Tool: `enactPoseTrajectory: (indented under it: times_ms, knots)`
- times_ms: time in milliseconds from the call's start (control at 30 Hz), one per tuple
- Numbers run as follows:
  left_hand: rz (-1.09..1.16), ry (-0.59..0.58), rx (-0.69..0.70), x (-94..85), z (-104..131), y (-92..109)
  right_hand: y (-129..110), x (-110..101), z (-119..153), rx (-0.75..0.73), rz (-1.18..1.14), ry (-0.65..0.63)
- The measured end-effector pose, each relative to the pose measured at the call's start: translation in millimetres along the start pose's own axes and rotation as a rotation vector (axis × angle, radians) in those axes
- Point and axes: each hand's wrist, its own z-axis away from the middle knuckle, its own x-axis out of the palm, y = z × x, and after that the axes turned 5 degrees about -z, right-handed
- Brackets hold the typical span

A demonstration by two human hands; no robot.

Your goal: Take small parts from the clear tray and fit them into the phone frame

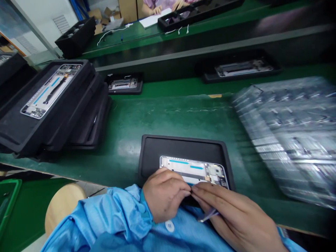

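A phone frame [194, 168] with blue strips and exposed circuit parts lies in a black tray [183, 145] on the green bench. My left hand [165, 194] is closed at the frame's lower left edge, its fingertips pinched on something too small to make out. My right hand [233, 213] meets it at the near edge, thumb and fingers pressed together. A slim metallic tool [208, 215], probably tweezers, sticks out beneath the right fingers, held in that hand. The fingers hide the frame's near edge.
Stacked black trays [86, 115] stand at the left, a phone frame [51, 91] in the top one. Blurred clear plastic trays [296, 140] are piled at the right. Two trays with phone frames [123, 84] [244, 67] lie behind. Across the bench, a person's hands [157, 10] rest near paper.
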Motion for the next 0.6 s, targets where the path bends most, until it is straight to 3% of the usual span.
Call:
enactPoseTrajectory:
  times_ms: [167,300,433,600]
  knots:
    - [0.002,-0.056,-0.059,5.1,-5.4,3.3,2.4,-4.3,-6.8,-0.245,0.139,0.099]
    - [-0.007,-0.002,-0.05,6.6,-14.1,4.3,6.6,-14.7,-24.0,-0.4,0.269,0.167]
    - [-0.204,0.035,-0.003,0.5,-24.1,-7.0,30.9,-25.2,-41.9,-0.392,0.471,0.172]
    - [-0.511,-0.168,-0.128,-5.2,-29.7,-23.1,60.2,-21.8,-56.5,-0.326,0.562,0.055]
